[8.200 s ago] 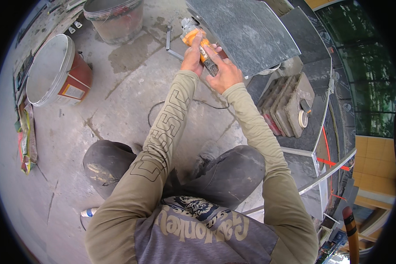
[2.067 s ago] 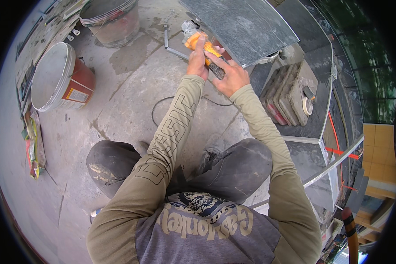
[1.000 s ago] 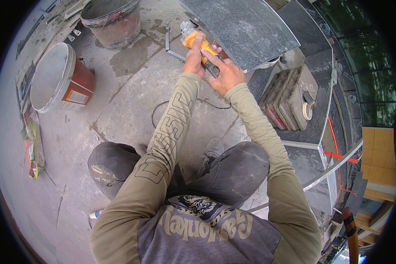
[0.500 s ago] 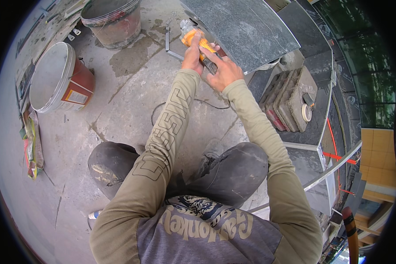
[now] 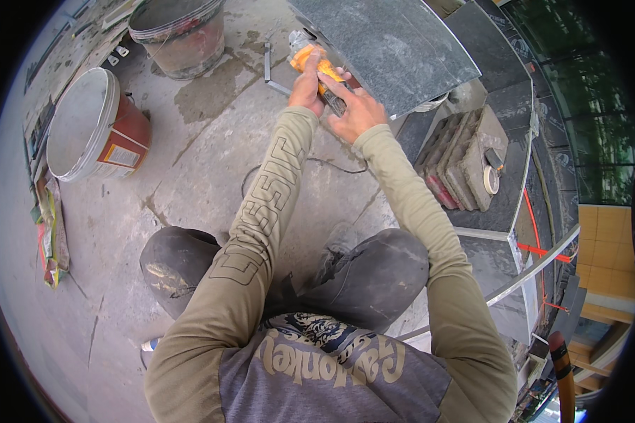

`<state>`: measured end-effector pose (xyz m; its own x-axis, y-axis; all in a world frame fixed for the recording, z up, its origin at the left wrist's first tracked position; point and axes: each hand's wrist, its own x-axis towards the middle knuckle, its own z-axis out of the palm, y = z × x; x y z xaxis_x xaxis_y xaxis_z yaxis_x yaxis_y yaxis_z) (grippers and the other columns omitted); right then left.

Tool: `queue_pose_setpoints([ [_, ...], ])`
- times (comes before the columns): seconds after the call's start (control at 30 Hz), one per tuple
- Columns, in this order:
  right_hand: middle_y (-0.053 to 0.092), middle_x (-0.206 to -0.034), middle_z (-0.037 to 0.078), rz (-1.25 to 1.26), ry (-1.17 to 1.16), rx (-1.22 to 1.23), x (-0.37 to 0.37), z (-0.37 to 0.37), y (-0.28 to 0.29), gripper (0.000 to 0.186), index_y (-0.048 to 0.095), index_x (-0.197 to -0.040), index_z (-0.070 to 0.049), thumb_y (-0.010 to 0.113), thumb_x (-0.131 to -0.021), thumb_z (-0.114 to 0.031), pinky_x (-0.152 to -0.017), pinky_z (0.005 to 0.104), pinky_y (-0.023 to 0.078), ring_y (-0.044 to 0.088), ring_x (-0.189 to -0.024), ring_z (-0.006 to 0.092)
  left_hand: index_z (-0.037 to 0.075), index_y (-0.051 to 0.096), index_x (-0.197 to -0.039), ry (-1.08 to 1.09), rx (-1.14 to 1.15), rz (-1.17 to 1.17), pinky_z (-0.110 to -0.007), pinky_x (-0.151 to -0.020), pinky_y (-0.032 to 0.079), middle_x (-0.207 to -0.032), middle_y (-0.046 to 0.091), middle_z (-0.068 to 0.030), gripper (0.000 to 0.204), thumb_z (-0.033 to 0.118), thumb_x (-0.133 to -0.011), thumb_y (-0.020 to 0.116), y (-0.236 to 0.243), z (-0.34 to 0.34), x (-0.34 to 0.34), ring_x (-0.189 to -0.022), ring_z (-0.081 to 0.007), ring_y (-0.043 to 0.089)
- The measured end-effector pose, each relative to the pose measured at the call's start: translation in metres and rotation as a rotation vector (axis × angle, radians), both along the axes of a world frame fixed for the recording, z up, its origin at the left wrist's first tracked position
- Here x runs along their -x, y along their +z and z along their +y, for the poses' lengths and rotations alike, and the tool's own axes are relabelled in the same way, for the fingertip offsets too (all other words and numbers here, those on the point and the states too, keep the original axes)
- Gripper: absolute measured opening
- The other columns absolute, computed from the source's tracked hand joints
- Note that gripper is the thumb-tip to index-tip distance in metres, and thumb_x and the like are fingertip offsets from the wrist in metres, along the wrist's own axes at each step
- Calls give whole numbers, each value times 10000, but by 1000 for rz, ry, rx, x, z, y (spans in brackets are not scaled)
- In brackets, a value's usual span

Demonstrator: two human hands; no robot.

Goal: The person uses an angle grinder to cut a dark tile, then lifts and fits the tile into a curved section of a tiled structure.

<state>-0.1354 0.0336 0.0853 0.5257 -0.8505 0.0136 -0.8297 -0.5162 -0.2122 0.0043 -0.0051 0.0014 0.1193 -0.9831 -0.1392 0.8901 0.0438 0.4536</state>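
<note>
My left hand (image 5: 305,88) grips the orange, grey-headed angle grinder (image 5: 306,55) near its front. My right hand (image 5: 360,111) is wrapped over the grinder's darker rear body, fingers lying across it. The grinder's head is at the near left edge of a large dark grey stone slab (image 5: 409,49); whether the disc touches the stone I cannot tell. Just left of the head lies an angled metal bar (image 5: 267,62) on the floor. A black cord (image 5: 331,163) loops on the concrete beneath my arms.
At left are a red-and-white bucket (image 5: 130,130), a dirty grey bucket (image 5: 180,49) and crumpled sacks (image 5: 51,233). At right, a stack of rough blocks (image 5: 458,158) carries a tape roll (image 5: 492,180). Beside it stand dark panels, a long metal strip (image 5: 533,271) and orange lines (image 5: 528,211).
Both hands and the grinder have shifted slightly left and up along the slab's edge over the last two seconds. The grip is unchanged.
</note>
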Motion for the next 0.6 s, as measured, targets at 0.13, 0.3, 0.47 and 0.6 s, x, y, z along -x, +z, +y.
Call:
queue_pose_setpoints([
  [0.13, 679, -1189, 230, -40, 31, 26, 15, 9, -3, 851, 451, -1532, -520, 718, -782, -220, -934, 510, 576, 701, -1052, 428, 81, 472, -1324, 17, -21, -1, -476, -905, 612, -1065, 655, -154, 549, 542, -1044, 579, 5, 16, 12, -1042, -334, 716],
  [0.3, 680, -1113, 217, -49, 36, 33, 29, 23, -1, 841, 474, -1522, -515, 727, -776, -219, -912, 510, 582, 704, -1022, 425, 66, 481, -1306, 28, -25, 29, -479, -906, 610, -1045, 659, -152, 544, 537, -1050, 572, 12, 34, 28, -1048, -331, 716],
  [0.47, 679, -1084, 222, -91, 48, 73, 37, 29, -2, 853, 483, -1519, -509, 734, -759, -213, -905, 511, 585, 709, -995, 430, 57, 483, -1291, 30, 2, 8, -477, -909, 610, -1020, 666, -146, 536, 533, -1057, 560, 9, 38, 34, -1049, -331, 716],
  [0.6, 677, -1071, 226, -92, 57, 78, 38, 32, 1, 857, 482, -1520, -511, 736, -757, -215, -894, 516, 587, 709, -991, 432, 58, 490, -1285, 32, 26, 18, -469, -916, 607, -1023, 667, -146, 525, 530, -1062, 552, 6, 38, 36, -1047, -329, 717],
])
